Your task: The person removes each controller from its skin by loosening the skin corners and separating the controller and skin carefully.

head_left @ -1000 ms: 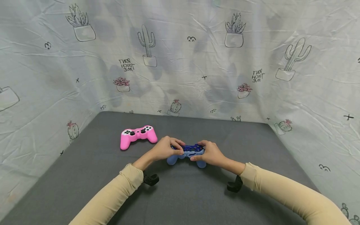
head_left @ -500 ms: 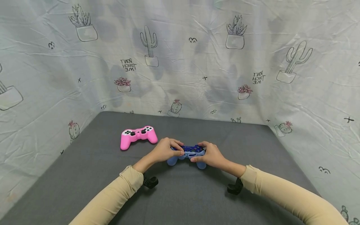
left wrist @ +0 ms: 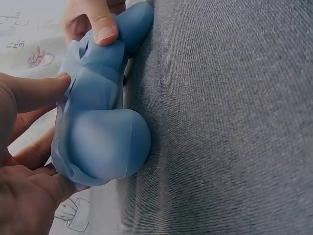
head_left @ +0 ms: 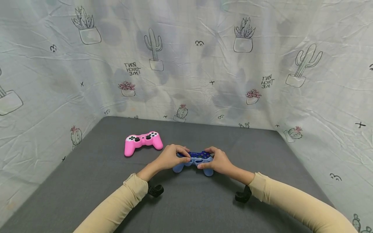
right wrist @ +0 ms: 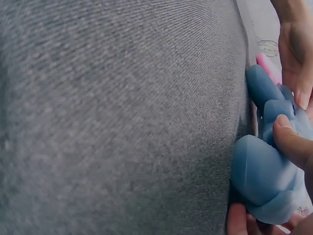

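Note:
A dark blue game controller [head_left: 201, 155] sits partly inside a light blue silicone cover [head_left: 208, 171], low over the grey table. Its buttoned top face shows above the cover's loose front edge. My left hand [head_left: 169, 157] grips the left end, thumb on the cover's edge and fingers over the back. At the other end my right hand [head_left: 220, 161] grips the controller and cover, its thumb [right wrist: 288, 139] pressed on the front of the cover. In the left wrist view the cover's rounded grip [left wrist: 110, 142] bulges toward the camera; the controller inside is mostly hidden.
A pink controller [head_left: 142, 141] with white button areas lies behind and left of my hands. The grey cloth-covered table [head_left: 192, 207] meets pale patterned fabric walls [head_left: 186, 74] at the back and both sides. Black wrist straps [head_left: 243, 195] hang under my forearms.
The head view has tilted slightly, so everything sits a little lower in it. Both hands keep their grip on the controller and cover, with barely any movement.

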Tool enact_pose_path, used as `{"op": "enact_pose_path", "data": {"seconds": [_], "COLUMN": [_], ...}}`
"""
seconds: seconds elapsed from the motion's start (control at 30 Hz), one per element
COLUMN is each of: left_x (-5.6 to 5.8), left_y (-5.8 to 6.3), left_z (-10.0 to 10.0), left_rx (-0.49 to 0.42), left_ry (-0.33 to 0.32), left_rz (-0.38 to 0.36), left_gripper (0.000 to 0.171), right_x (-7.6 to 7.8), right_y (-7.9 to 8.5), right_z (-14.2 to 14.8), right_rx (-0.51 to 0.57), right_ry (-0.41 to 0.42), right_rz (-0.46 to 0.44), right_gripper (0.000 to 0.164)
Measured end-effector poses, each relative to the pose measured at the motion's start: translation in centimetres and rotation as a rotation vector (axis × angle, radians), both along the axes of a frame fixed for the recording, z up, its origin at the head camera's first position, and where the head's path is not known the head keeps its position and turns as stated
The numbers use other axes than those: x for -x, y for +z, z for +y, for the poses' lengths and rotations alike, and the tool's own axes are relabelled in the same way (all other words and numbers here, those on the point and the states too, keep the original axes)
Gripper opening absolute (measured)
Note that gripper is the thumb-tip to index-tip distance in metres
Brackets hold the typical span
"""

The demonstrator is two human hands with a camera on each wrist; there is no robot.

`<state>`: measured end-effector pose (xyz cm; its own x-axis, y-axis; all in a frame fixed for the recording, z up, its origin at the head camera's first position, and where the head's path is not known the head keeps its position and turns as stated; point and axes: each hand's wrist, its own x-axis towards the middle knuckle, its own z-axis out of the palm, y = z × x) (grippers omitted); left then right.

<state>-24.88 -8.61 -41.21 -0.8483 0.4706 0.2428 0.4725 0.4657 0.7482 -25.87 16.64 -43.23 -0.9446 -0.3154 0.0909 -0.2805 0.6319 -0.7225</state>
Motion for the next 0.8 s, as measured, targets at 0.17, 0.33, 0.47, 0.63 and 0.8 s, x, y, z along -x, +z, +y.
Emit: {"op": "enact_pose_path", "data": {"seconds": [0.17,0.33,0.47,0.63,0.8], "left_x": [-0.6,-1.8,-2.9,-3.7,-3.9], "left_y": [-0.4,-0.8,-1.2,-1.8,-2.3], "left_z": [-0.4,-0.4,-0.3,-0.8,-1.4], "left_rx": [-0.069,-0.078,-0.008,-0.07,-0.151], "left_ry": [0.018,0.135,0.209,0.229,0.229], "left_rz": [0.016,0.038,0.034,-0.019,-0.103], "left_gripper": [0.021,0.047,0.06,0.065,0.067], "right_x": [0.1,-0.5,-1.7,-3.3,-4.4], "right_y": [0.3,0.8,1.0,1.3,1.2], "right_z": [-0.1,0.3,0.8,0.5,0.0], "right_rx": [-0.003,0.105,0.212,0.269,0.269], "right_ry": [0.013,-0.007,-0.123,-0.191,-0.234], "right_rz": [-0.044,-0.177,-0.272,-0.28,-0.249], "right_gripper": [0.079,0.077,0.072,0.069,0.07]}}
